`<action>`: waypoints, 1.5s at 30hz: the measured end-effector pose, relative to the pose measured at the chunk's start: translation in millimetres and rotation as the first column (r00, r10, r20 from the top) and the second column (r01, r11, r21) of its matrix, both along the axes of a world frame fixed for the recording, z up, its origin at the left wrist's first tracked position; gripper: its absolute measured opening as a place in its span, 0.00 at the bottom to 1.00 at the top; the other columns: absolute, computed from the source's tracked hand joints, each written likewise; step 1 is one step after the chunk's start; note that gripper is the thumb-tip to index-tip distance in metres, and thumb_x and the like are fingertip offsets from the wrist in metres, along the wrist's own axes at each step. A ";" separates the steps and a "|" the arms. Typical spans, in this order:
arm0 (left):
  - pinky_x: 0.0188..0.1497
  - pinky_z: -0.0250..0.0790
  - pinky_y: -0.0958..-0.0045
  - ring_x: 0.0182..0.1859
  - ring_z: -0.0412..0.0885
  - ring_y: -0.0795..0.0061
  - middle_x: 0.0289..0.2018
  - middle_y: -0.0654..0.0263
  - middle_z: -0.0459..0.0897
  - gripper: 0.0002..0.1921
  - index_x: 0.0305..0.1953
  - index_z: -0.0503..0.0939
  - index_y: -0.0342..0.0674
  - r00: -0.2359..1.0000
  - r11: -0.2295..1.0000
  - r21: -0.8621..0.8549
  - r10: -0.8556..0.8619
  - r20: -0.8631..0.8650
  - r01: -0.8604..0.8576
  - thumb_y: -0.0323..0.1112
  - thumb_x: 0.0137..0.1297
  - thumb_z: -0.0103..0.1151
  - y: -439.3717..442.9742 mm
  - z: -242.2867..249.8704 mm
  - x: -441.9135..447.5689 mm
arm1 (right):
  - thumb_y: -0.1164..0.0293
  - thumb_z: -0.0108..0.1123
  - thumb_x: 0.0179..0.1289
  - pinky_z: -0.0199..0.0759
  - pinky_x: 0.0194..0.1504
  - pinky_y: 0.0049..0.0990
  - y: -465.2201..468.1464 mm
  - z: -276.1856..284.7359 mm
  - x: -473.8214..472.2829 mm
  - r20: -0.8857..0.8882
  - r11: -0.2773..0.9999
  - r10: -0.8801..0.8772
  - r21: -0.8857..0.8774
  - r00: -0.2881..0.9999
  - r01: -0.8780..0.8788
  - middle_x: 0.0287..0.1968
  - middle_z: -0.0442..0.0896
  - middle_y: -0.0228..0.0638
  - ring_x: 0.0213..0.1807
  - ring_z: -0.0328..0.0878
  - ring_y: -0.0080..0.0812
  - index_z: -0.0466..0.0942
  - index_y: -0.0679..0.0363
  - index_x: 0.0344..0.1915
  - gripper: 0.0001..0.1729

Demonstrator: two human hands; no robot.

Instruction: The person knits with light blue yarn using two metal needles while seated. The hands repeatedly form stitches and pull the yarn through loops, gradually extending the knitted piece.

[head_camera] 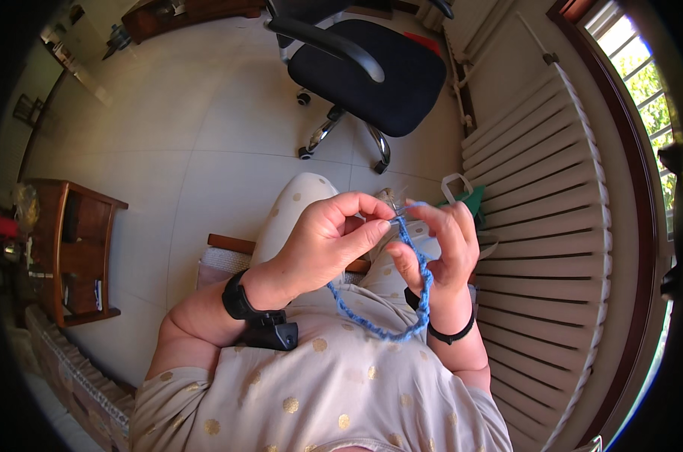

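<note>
My left hand [341, 229] pinches the upper end of a narrow knitted or crocheted strip of blue yarn [423, 305] between thumb and forefinger. A slim, pale tool seems to lie at that pinch, but it is too small to identify. From there the strip droops in a long loop over my lap and runs back up under my left wrist. My right hand [449, 240] is just to the right, thumb apart from the raised forefinger. A thin blue yarn strand [414, 205] passes from the pinch to that forefinger. Its other fingers are curled, partly hidden.
A black swivel chair [370, 73] stands ahead on the tiled floor. Close on my right runs a white radiator [539, 248], with a green bag [474, 202] beside it. A wooden cabinet [87, 254] is at left. My left wrist wears a black strapped device [262, 327].
</note>
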State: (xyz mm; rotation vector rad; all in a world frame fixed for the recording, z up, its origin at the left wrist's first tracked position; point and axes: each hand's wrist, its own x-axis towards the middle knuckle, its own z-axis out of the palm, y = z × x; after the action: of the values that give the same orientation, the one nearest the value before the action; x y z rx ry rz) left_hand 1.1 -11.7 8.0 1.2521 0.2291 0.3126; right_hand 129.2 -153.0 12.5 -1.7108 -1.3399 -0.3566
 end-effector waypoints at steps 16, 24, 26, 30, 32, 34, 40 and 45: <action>0.42 0.71 0.86 0.38 0.77 0.91 0.39 0.71 0.82 0.07 0.48 0.79 0.32 0.990 0.978 0.184 0.079 0.119 -0.100 0.26 0.72 0.58 7.2 -1.8 0.3 | 0.79 0.63 0.58 0.62 0.29 0.27 -17.4 -4.8 -4.9 -0.179 0.990 0.143 0.037 0.973 -0.139 0.24 0.75 0.32 0.23 0.68 0.29 0.84 0.65 0.44 0.12; 0.42 0.68 0.87 0.40 0.75 0.91 0.38 0.73 0.81 0.09 0.49 0.79 0.32 0.997 0.996 -0.055 -0.069 -0.022 0.068 0.28 0.74 0.55 8.6 9.8 -5.3 | 0.75 0.61 0.62 0.65 0.32 0.28 -16.4 -8.7 4.0 -0.272 0.963 0.269 0.070 0.924 -0.260 0.27 0.79 0.34 0.26 0.72 0.32 0.83 0.64 0.41 0.08; 0.33 0.62 0.89 0.33 0.71 0.95 0.33 0.78 0.79 0.08 0.49 0.80 0.35 0.997 0.995 -0.073 -0.075 -0.016 0.074 0.28 0.74 0.55 6.3 10.1 -4.6 | 0.75 0.63 0.61 0.67 0.34 0.30 -14.3 -8.4 7.0 -0.307 0.954 0.300 0.079 0.903 -0.289 0.29 0.80 0.34 0.28 0.73 0.33 0.83 0.63 0.39 0.06; 0.31 0.60 0.90 0.32 0.69 0.96 0.33 0.79 0.79 0.09 0.51 0.80 0.36 0.997 0.995 -0.060 -0.075 -0.002 0.075 0.27 0.73 0.55 1.0 8.8 -0.6 | 0.73 0.69 0.57 0.68 0.34 0.29 -11.0 -6.7 4.4 -0.244 0.933 0.359 0.058 0.901 -0.356 0.31 0.81 0.33 0.30 0.74 0.34 0.82 0.61 0.42 0.12; 0.31 0.60 0.90 0.33 0.69 0.96 0.34 0.79 0.79 0.09 0.51 0.81 0.36 0.993 0.994 -0.056 -0.096 -0.064 0.092 0.26 0.73 0.55 2.7 10.4 -3.7 | 0.70 0.71 0.56 0.68 0.33 0.29 -11.8 -3.6 4.4 -0.047 0.965 0.261 0.036 0.964 -0.260 0.32 0.81 0.34 0.30 0.74 0.34 0.82 0.61 0.42 0.14; 0.32 0.61 0.90 0.34 0.70 0.96 0.35 0.78 0.79 0.09 0.50 0.81 0.35 0.992 0.992 -0.074 -0.106 -0.073 0.100 0.26 0.73 0.56 4.4 12.3 -6.0 | 0.66 0.74 0.53 0.70 0.32 0.29 -11.9 -0.9 6.6 0.182 0.989 0.142 0.018 0.973 -0.148 0.33 0.81 0.35 0.31 0.74 0.35 0.82 0.61 0.44 0.19; 0.43 0.70 0.86 0.41 0.76 0.90 0.39 0.72 0.82 0.09 0.50 0.81 0.32 0.989 0.991 -0.034 -0.135 -0.066 0.133 0.26 0.73 0.56 5.8 10.7 -5.6 | 0.66 0.74 0.51 0.73 0.34 0.30 -9.5 -1.7 9.5 0.197 0.981 0.194 -0.026 0.961 -0.193 0.35 0.80 0.36 0.31 0.75 0.36 0.82 0.63 0.48 0.24; 0.37 0.66 0.88 0.37 0.73 0.94 0.39 0.75 0.81 0.08 0.49 0.82 0.34 0.996 0.997 0.043 -0.060 0.068 0.058 0.26 0.72 0.57 2.3 3.8 1.1 | 0.68 0.74 0.50 0.69 0.34 0.31 -12.1 -6.2 6.9 0.284 0.998 0.063 -0.001 0.957 -0.065 0.29 0.77 0.32 0.30 0.74 0.34 0.83 0.60 0.44 0.20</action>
State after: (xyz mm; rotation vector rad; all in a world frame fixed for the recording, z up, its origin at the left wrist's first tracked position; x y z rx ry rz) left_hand 2.2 -9.4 11.8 1.2833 0.1266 0.3104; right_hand 136.2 -165.1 6.3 -1.6493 -1.5934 -0.5876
